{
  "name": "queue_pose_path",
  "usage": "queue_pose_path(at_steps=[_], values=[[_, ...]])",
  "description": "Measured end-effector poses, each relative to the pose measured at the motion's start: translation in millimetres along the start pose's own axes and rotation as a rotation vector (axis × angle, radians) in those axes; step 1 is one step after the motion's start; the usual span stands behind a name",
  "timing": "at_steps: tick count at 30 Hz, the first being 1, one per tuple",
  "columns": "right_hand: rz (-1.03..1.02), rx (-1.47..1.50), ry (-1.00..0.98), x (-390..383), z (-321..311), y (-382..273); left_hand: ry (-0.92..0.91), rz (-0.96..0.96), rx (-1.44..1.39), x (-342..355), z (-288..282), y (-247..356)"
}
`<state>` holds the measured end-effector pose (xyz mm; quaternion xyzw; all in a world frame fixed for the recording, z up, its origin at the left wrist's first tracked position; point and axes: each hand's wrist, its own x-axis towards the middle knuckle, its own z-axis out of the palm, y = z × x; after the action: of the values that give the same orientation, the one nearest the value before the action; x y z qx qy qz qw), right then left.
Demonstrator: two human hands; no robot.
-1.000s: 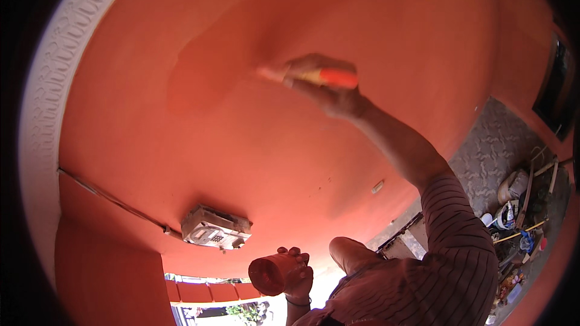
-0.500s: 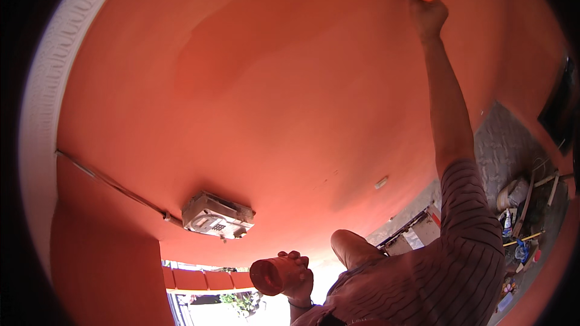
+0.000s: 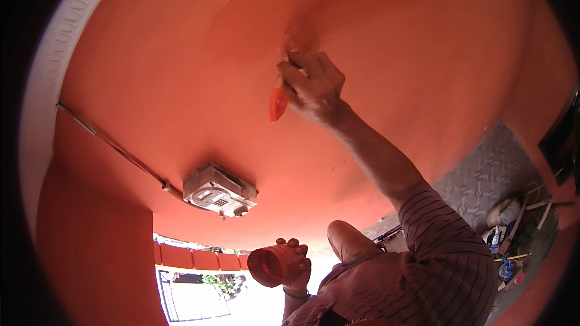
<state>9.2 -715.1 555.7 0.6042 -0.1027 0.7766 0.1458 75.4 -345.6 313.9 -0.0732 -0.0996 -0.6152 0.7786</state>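
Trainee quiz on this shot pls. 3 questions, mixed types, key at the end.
1. Fill in: the right hand grips a ____; the left hand holds a ____.
2. True or false: the keypad box rests on the ground.
3. Multiple choice: what pattern shows on the right arm's sleeve? A) dots B) checks C) stripes

Key:
1. brush; cup
2. False: the keypad box is mounted on the wall.
3. C

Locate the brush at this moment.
In the head view, the brush is in the upper middle, held in the right grip, above and to the right of the wall box.
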Motion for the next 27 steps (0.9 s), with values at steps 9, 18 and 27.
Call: queue_pose_path(at_steps=[9,18,27], values=[[0.056,0.633,-0.044,-2.6,5.9,-40.4,0.006,-0.016,-0.03,-3.7,3.9,-1.5],[0.456,0.533,0.379,12.1,-58.9,101.5,-0.01,0.036,-0.021,-8.3,14.6,-3.5],[-0.131,0.397,-0.224,-16.7,-16.7,-33.6,-0.01,0.021,0.047,-8.0,16.4,7.0]])
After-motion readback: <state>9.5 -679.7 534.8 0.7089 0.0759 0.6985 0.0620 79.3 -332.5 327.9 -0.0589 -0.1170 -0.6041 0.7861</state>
